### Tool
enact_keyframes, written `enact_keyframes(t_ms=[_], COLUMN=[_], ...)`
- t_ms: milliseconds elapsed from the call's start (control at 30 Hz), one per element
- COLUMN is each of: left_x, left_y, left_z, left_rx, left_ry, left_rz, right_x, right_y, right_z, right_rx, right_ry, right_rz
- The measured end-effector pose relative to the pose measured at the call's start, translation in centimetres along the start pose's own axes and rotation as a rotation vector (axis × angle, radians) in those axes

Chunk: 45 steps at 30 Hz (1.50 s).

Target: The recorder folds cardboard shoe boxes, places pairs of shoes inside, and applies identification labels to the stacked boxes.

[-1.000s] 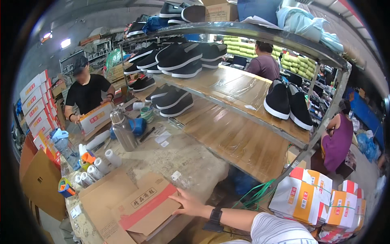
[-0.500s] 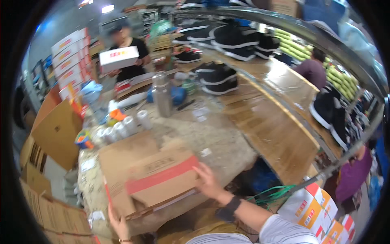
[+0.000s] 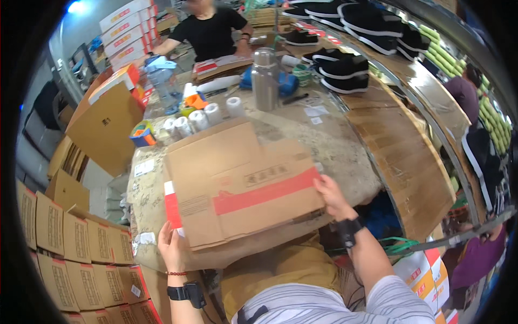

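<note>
A flattened brown cardboard box [image 3: 237,183] with a red stripe lies on the worn table [image 3: 345,151] in front of me. My left hand [image 3: 171,245] grips its near left corner from below. My right hand [image 3: 332,197] holds its right edge, thumb on top. Both wrists wear dark bands.
Several white tape rolls [image 3: 199,119], a steel flask [image 3: 265,78] and a clear water bottle [image 3: 162,81] stand behind the box. A person in black [image 3: 213,29] works at the far side. Black shoes [image 3: 340,67] fill wooden shelves at right. Stacked cartons [image 3: 70,243] stand at left.
My view has dropped down and to the left onto the table. The cardboard box has been pulled closer, and my left hand has come up onto its near corner.
</note>
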State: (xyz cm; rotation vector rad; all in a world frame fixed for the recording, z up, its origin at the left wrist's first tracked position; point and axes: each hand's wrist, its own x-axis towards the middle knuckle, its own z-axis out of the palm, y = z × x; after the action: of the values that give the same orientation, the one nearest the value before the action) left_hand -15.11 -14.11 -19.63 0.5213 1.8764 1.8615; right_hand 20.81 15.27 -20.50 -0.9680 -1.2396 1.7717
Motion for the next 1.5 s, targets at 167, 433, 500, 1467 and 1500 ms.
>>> enact_keyframes(t_ms=[167, 433, 500, 1467, 1500], left_x=[1.7, 2.0, 1.3, 0.4, 0.5], left_y=[-0.1, 4.4, 1.7, 15.4, 13.4], left_z=[-3.6, -0.9, -1.3, -5.8, -4.2], left_rx=[0.047, 0.238, 0.244, 0.428, 0.378], left_ry=[0.169, -0.198, -0.26, 0.358, 0.265], left_rz=[-0.181, -0.464, -0.354, 0.536, 0.523], right_x=[-3.8, -6.8, -6.4, -1.3, -1.5], right_y=[0.0, 2.8, 2.8, 2.4, 2.1], right_z=[-6.6, -9.7, -9.8, -0.4, -0.5], right_rx=[0.056, -0.108, -0.095, -0.73, -0.732], right_ry=[0.094, 0.141, 0.117, 0.191, 0.195], right_rz=[-0.054, 0.015, 0.034, -0.385, -0.385])
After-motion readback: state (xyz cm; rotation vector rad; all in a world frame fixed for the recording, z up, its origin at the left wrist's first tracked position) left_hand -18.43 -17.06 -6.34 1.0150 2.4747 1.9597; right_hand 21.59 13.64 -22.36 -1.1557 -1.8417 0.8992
